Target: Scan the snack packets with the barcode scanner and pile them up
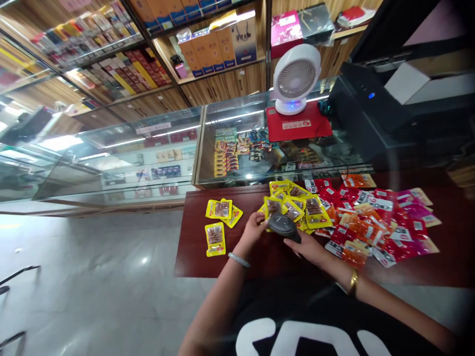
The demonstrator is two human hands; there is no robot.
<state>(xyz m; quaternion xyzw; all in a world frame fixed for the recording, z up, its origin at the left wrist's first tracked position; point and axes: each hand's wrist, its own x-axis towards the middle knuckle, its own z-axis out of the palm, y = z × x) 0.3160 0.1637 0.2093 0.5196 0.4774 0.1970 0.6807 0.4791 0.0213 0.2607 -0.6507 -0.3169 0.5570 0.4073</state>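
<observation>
My right hand (pixel 307 245) is wrapped round a black handheld barcode scanner (pixel 284 226), its head tilted over the yellow packets. Just left of it, my left hand (pixel 255 225) pinches the edge of a yellow snack packet (pixel 273 206), partly hidden behind the scanner. A heap of similar yellow packets (pixel 315 210) lies beyond and right of the scanner. Apart from them on the left, a few yellow packets (pixel 215 239) lie flat on the dark red table (pixel 196 262).
Red and orange snack packets (pixel 371 227) are piled on the table's right side. Behind stands a glass display case (pixel 237 118) with a white fan (pixel 297 74) on a red folder (pixel 274 127). A black machine (pixel 382 113) is at the right; stocked shelves (pixel 215 49) line the back.
</observation>
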